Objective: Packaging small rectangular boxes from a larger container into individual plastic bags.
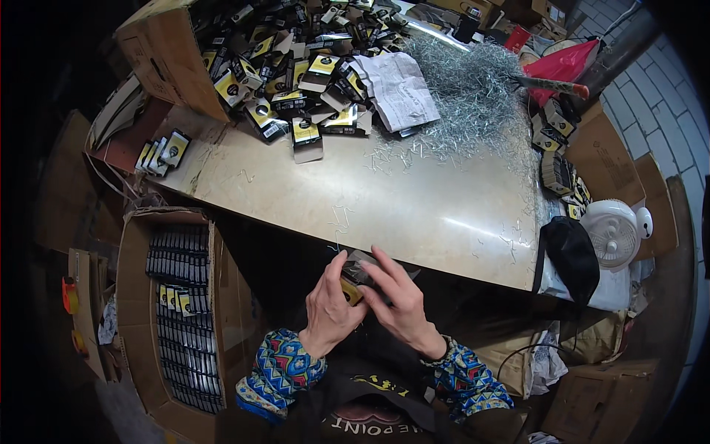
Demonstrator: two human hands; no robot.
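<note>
Held box [350, 294] and loose boxes [305, 132] are made of smooth card. Table top [429, 192] is seen as smooth, shiny board. Wire heap [470, 100] is made of thin, bright metal, rough all over. Paper sheet [403, 92] is creased, matt. Big carton [135, 318] is made of dull cardboard. Fan [609, 240] is made of smooth plastic. Sleeves [281, 370] are made of cloth.

Black-and-yellow box [351, 292]: partly hidden by left hand [330, 307] and right hand [403, 302]; contents can't be seen. Carton [168, 59] and heap of small boxes [296, 72] run past top edge. Print on creased paper [397, 90] too small to read. Single pieces in wire tangle [470, 92] hard to separate.
</note>
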